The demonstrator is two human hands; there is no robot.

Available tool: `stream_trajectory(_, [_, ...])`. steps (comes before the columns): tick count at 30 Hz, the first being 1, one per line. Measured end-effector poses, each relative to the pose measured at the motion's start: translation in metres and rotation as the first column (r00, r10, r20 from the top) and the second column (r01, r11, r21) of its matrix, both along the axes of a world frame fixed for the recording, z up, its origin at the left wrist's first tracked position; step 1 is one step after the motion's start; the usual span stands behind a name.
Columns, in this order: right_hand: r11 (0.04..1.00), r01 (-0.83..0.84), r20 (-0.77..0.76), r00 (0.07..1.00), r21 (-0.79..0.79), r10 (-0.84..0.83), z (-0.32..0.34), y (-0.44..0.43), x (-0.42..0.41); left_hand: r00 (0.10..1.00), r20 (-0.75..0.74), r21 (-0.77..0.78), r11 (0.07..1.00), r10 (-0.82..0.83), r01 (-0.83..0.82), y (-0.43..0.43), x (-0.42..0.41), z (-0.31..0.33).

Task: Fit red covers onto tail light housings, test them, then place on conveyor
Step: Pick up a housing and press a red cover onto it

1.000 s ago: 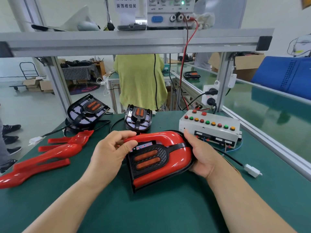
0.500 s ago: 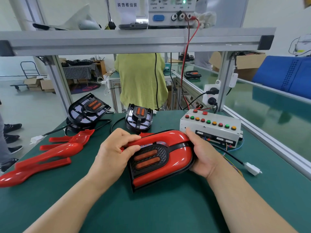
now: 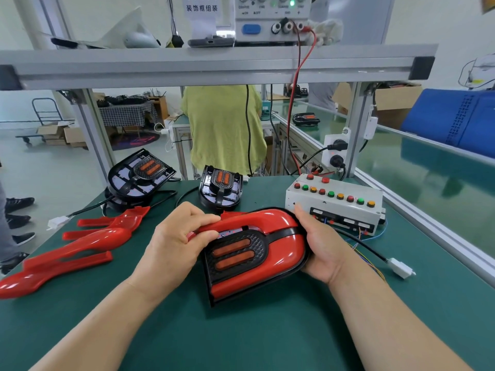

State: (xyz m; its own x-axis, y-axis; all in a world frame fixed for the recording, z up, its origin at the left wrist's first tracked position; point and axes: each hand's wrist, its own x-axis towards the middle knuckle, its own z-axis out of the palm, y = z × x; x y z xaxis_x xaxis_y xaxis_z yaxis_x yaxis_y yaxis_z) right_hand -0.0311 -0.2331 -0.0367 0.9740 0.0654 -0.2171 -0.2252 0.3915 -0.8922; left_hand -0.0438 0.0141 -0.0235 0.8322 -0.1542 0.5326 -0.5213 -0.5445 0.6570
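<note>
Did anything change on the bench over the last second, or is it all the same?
Little. The left hand curled tighter over the cover's left end, then eased slightly; it still pinches it. The right hand still grips the rounded end. The spare covers and button box stayed put.

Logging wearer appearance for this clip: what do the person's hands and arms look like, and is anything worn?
The left hand and right hand are ungloved, with no rings showing. The left forearm and right forearm are uncovered to the frame's edge: no sleeve, watch or wristband in view, and no markings.
</note>
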Motion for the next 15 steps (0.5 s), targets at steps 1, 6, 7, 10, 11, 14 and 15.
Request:
stream_trajectory(1, [1.0,-0.001,-0.001,1.0,0.001,0.001,0.0,0.0,0.0,1.0,0.014,0.007,1.0,0.0,-0.001,0.0,0.0,0.0])
stream_trajectory(6, [0.997,-0.078,0.038,0.996,0.013,0.078,0.001,0.001,-0.003,0.999,0.04,0.027,1.0,-0.007,0.006,0.0,0.001,-0.001])
stream_trajectory(7, [0.995,-0.096,0.047,0.994,0.011,0.096,0.003,0.002,-0.005,0.999,0.039,0.026,1.0,-0.013,0.012,-0.001,0.001,-0.002])
stream_trajectory(10, [0.994,-0.108,0.057,0.993,0.007,0.107,0.005,0.002,-0.009,0.999,0.034,0.022,0.999,-0.031,0.03,0.0,0.0,-0.004])
stream_trajectory(11, [0.994,-0.109,0.06,0.992,0.0,0.109,0.005,0.002,-0.009,0.999,0.037,0.026,0.999,-0.031,0.03,0.0,0.001,-0.005])
stream_trajectory(14, [0.993,-0.117,0.067,0.991,-0.007,0.118,0.007,0.003,-0.01,0.999,0.053,0.041,0.999,-0.012,0.01,0.002,0.003,-0.006])
stream_trajectory(15, [0.992,-0.124,0.072,0.99,-0.012,0.125,0.007,0.003,-0.01,0.999,0.052,0.044,0.999,-0.008,0.006,0.002,0.004,-0.007])
